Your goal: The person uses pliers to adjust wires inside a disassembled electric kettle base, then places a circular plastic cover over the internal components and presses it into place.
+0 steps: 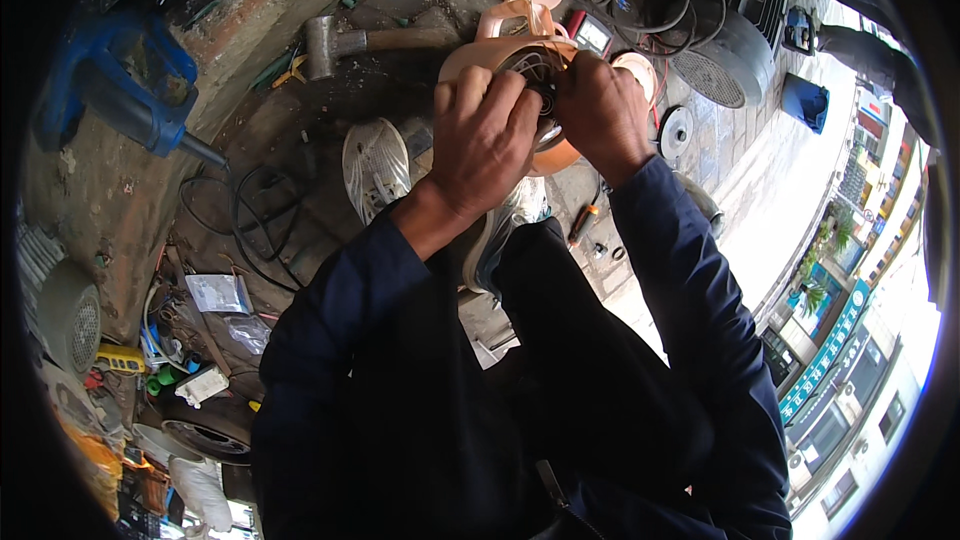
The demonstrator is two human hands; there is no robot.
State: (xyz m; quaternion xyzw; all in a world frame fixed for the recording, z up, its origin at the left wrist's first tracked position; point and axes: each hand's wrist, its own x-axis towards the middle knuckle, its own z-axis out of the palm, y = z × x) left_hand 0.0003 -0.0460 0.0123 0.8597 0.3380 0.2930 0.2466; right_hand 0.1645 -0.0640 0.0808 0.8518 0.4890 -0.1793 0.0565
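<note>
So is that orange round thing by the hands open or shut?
Open: thin curved wires show inside the orange housing, between the left hand and the right hand.

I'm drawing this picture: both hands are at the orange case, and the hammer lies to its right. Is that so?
Not quite: the hammer lies left of the orange case, as the head view shows. The left hand and right hand are both at it.

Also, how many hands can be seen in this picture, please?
2: the left hand at the left side of the orange part, the right hand at its right side. Other hands may be hidden.
</note>
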